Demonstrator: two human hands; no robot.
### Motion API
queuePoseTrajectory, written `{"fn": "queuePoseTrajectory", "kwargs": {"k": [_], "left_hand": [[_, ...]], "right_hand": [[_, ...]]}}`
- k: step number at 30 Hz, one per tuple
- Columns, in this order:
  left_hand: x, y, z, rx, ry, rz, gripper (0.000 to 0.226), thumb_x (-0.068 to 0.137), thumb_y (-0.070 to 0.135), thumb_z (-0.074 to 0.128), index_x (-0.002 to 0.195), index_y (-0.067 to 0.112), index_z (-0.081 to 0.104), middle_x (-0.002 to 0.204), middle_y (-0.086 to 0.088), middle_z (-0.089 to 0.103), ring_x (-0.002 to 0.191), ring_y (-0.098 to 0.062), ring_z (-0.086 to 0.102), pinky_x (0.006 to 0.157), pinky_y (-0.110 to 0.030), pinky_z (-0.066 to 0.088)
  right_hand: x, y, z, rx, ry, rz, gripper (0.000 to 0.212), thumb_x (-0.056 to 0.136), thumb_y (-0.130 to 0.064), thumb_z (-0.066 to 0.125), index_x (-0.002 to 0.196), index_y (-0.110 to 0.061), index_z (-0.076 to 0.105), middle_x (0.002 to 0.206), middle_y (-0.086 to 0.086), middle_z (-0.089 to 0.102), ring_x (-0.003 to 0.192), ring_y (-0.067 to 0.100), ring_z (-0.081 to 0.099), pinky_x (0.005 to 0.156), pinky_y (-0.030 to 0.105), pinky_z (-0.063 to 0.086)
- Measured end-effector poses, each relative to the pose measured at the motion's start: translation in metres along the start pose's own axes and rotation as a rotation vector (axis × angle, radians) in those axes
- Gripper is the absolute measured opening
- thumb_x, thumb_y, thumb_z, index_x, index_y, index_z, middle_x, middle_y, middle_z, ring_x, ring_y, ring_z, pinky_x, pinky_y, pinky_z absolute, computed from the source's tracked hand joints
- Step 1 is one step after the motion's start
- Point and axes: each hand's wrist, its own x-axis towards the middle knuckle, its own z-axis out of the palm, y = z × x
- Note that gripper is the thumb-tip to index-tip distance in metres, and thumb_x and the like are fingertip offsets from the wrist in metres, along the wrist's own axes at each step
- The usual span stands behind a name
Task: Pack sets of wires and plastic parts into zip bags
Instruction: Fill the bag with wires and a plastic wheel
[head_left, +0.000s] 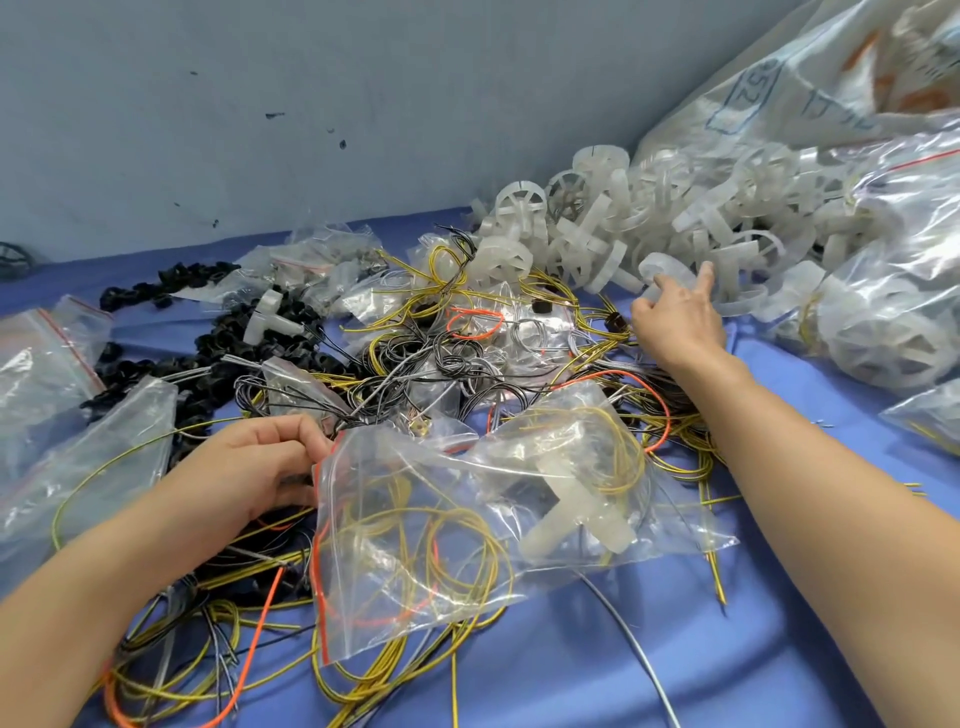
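step: fetching plastic part | left hand (260, 462) grip pinches zip bag (415, 587) mouth, bag on counter (571, 649), wires (457, 530) inside | right hand (680, 317) grip holds white wheel (662, 266) at pile (701, 218) | next, likely: lift clear, feed into bag mouth

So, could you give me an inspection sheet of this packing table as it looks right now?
Surface: blue table cover, mostly buried under parts.
Job's things: zip bag holding yellow and orange wires; second bag beside it with a white plastic piece; white wheel parts piled at the back right.
Clutter: black plastic parts and other bags at the left; filled bags at the right.
Grippers: left hand pinches the zip bag's edge; right hand pinches a single wheel at the pile.
Cables: loose wires, yellow, black, grey and orange, tangled mid-table.
Surroundings: grey wall with dark marks.
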Motion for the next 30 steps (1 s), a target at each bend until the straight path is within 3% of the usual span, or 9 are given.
{"fn": "queuePoseTrajectory", "kwargs": {"k": [2, 5, 11, 14, 17, 20, 24, 27, 30], "left_hand": [[0.000, -0.001, 0.000, 0.013, -0.002, 0.007, 0.032, 0.090, -0.019, 0.037, 0.066, -0.002, 0.052, 0.054, -0.005, 0.058, 0.045, -0.009, 0.056, 0.044, -0.018, 0.049], [-0.001, -0.003, -0.001, 0.023, -0.007, 0.010, 0.034, 0.088, -0.020, 0.037, 0.065, -0.001, 0.054, 0.054, -0.005, 0.058, 0.045, -0.009, 0.057, 0.045, -0.018, 0.049], [-0.004, -0.003, -0.001, 0.013, 0.026, 0.018, 0.047, 0.087, -0.018, 0.038, 0.059, 0.010, 0.065, 0.063, -0.010, 0.062, 0.053, -0.014, 0.061, 0.050, -0.021, 0.053], [-0.011, 0.000, 0.004, -0.051, 0.200, 0.097, 0.038, 0.086, -0.016, 0.038, 0.070, 0.005, 0.064, 0.068, -0.010, 0.066, 0.054, -0.014, 0.062, 0.048, -0.022, 0.054], [-0.024, 0.012, 0.003, -0.219, 0.306, 0.234, 0.032, 0.088, -0.014, 0.036, 0.078, 0.005, 0.060, 0.067, -0.005, 0.066, 0.052, -0.015, 0.062, 0.042, -0.021, 0.049], [-0.039, 0.027, 0.004, -0.492, 0.173, 0.232, 0.023, 0.098, 0.003, 0.041, 0.094, 0.011, 0.062, 0.077, -0.007, 0.069, 0.053, -0.016, 0.062, 0.041, -0.021, 0.048], [-0.057, 0.035, 0.005, -0.606, -0.077, 0.205, 0.030, 0.093, 0.036, 0.049, 0.114, 0.018, 0.060, 0.091, -0.009, 0.071, 0.062, -0.017, 0.065, 0.046, -0.023, 0.051], [-0.066, 0.037, 0.003, -0.613, -0.060, 0.236, 0.034, 0.085, 0.036, 0.056, 0.114, 0.019, 0.061, 0.085, -0.005, 0.070, 0.059, -0.014, 0.064, 0.045, -0.022, 0.051], [-0.074, 0.031, -0.002, -0.575, -0.072, 0.236, 0.041, 0.088, 0.031, 0.056, 0.125, 0.013, 0.057, 0.090, -0.007, 0.066, 0.060, -0.014, 0.063, 0.047, -0.023, 0.053]], "right_hand": [[0.003, 0.003, -0.002, 0.007, 0.003, -0.033, 0.049, 0.097, -0.025, 0.040, 0.145, -0.014, 0.044, 0.160, 0.014, 0.012, 0.116, 0.045, 0.054, 0.088, 0.042, 0.042], [0.002, 0.002, -0.004, 0.018, 0.073, -0.067, 0.044, 0.098, -0.022, 0.041, 0.138, -0.010, 0.052, 0.141, 0.016, 0.033, 0.105, 0.043, 0.057, 0.083, 0.041, 0.043], [-0.021, -0.032, -0.027, 0.063, 0.202, -0.255, 0.037, 0.099, -0.015, 0.046, 0.133, -0.019, 0.060, 0.130, 0.014, 0.046, 0.106, 0.036, 0.058, 0.089, 0.043, 0.047], [-0.040, -0.064, -0.053, 0.141, 0.046, -0.490, 0.034, 0.100, -0.015, 0.048, 0.128, -0.025, 0.063, 0.126, 0.008, 0.051, 0.109, 0.024, 0.058, 0.099, 0.041, 0.046], [-0.075, -0.101, -0.082, 0.330, -0.150, -0.712, 0.030, 0.096, -0.015, 0.058, 0.117, -0.032, 0.070, 0.109, 0.001, 0.057, 0.081, 0.000, 0.055, 0.084, 0.025, 0.048], [-0.127, -0.131, -0.104, 0.586, -0.333, -0.871, 0.024, 0.090, -0.014, 0.067, 0.103, -0.032, 0.075, 0.096, 0.004, 0.060, 0.065, 0.001, 0.054, 0.068, 0.021, 0.047], [-0.189, -0.146, -0.110, 0.600, -0.400, -1.040, 0.020, 0.089, -0.015, 0.070, 0.097, -0.033, 0.075, 0.088, -0.005, 0.057, 0.063, -0.003, 0.052, 0.063, 0.012, 0.036], [-0.211, -0.145, -0.110, 0.647, -0.438, -1.033, 0.021, 0.089, -0.010, 0.070, 0.093, -0.030, 0.076, 0.087, -0.008, 0.057, 0.067, -0.002, 0.053, 0.064, 0.012, 0.037], [-0.226, -0.141, -0.105, 0.675, -0.527, -1.027, 0.017, 0.088, -0.005, 0.070, 0.093, -0.020, 0.077, 0.086, -0.010, 0.057, 0.065, 0.003, 0.051, 0.064, 0.020, 0.043]]}}
